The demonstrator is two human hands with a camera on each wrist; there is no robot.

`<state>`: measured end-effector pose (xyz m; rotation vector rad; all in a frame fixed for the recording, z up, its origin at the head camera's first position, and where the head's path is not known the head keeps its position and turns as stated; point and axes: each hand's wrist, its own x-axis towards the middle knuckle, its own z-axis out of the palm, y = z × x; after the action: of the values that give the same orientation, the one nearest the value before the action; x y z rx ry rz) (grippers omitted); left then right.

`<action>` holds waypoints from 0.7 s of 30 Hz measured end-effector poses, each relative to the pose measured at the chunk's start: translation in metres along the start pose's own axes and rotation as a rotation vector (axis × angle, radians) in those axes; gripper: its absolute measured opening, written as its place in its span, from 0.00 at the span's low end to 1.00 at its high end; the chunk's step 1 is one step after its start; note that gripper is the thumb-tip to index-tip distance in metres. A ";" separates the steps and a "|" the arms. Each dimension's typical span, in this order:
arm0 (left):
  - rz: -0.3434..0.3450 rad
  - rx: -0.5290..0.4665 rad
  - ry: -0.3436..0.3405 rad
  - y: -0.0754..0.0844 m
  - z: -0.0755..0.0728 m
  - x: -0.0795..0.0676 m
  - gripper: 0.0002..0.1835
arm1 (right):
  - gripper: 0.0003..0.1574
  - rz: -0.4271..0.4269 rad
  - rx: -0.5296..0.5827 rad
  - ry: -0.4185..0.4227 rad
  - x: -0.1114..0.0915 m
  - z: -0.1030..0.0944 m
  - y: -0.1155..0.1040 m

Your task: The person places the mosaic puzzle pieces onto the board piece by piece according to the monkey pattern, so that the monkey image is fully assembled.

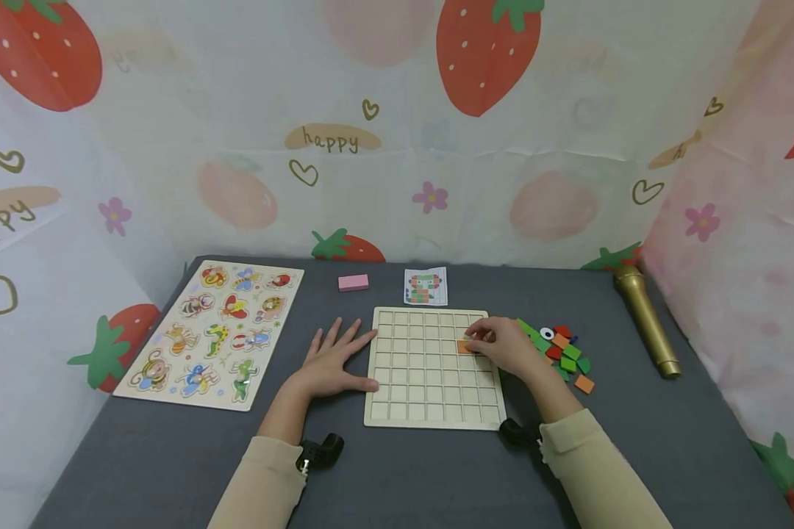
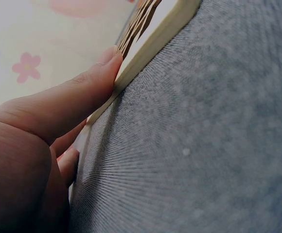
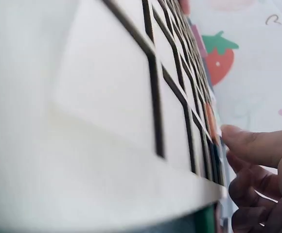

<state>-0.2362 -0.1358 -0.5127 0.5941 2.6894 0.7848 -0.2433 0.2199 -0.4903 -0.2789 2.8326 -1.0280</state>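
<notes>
A pale wooden grid board (image 1: 426, 422) lies flat in the middle of the table. On its left edge rests my left hand (image 1: 334, 367), fingers spread and straight; in the left wrist view the thumb (image 2: 99, 73) touches the board's rim. Over the upper right cells is my right hand (image 1: 506, 345), its thumb and index finger pinching an orange square tile (image 1: 464, 347) at a cell. The right wrist view shows the thumb (image 3: 245, 141) beside that tile (image 3: 210, 120), with the other fingers curled. Part of the tile is hidden by the fingers.
Right of the board is a pile of coloured tiles (image 1: 570, 351). A small pattern card (image 1: 426, 286) and a pink block (image 1: 353, 283) lie behind it. An insect puzzle board (image 1: 205, 345) lies left, a gold tube (image 1: 648, 323) far right.
</notes>
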 end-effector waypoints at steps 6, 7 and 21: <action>0.006 0.011 0.008 -0.002 0.001 0.001 0.56 | 0.14 0.031 0.035 0.056 -0.010 -0.011 0.008; 0.007 0.011 0.008 -0.002 0.001 0.001 0.56 | 0.14 0.035 0.039 0.065 -0.013 -0.013 0.010; 0.005 0.015 0.005 -0.001 0.000 -0.001 0.56 | 0.16 0.077 0.029 0.082 -0.032 -0.035 0.036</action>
<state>-0.2356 -0.1365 -0.5133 0.6028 2.7016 0.7690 -0.2225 0.2757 -0.4851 -0.1269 2.8731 -1.0879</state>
